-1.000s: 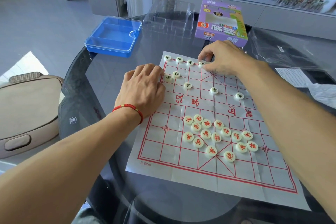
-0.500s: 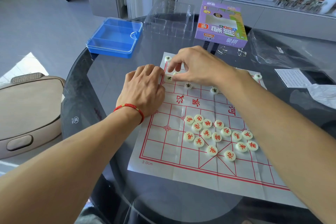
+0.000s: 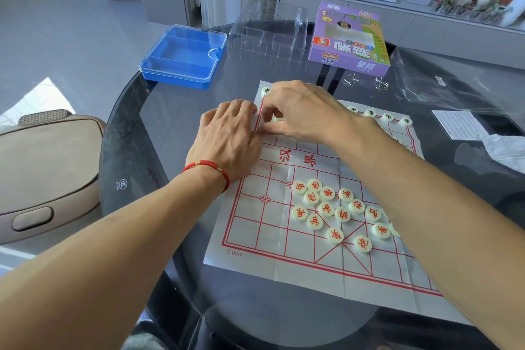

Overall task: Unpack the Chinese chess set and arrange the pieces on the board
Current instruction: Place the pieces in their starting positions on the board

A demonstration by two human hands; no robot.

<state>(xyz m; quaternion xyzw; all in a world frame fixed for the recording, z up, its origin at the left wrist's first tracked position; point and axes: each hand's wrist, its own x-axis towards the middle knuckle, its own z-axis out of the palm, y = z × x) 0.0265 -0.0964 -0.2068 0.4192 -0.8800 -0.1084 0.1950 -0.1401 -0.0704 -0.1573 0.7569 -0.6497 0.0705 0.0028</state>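
Observation:
The paper chess board [image 3: 312,253] with red lines lies on the round glass table [image 3: 159,133]. Several red-lettered pieces [image 3: 335,210] are heaped on its near half. Black-lettered pieces stand along the far row, one at the far-left corner [image 3: 266,90] and several at the right [image 3: 379,114]. My left hand [image 3: 227,139] rests on the board's left edge with bent fingers, fingertips hidden. My right hand [image 3: 301,113] reaches across beside it, thumb and forefinger pinching a black piece [image 3: 277,118] near the far-left corner. It covers the middle of the far rows.
A blue case with a clear lid [image 3: 181,57], a clear plastic insert [image 3: 267,31] and the purple game box [image 3: 349,42] stand behind the board. Metal rings [image 3: 352,81], a plastic bag [image 3: 443,79] and a leaflet [image 3: 460,128] lie right. A tan seat [image 3: 48,167] is left.
My right hand has swung left from the middle of the far row to the far-left corner, beside my left hand. The left hand has stayed on the board's edge.

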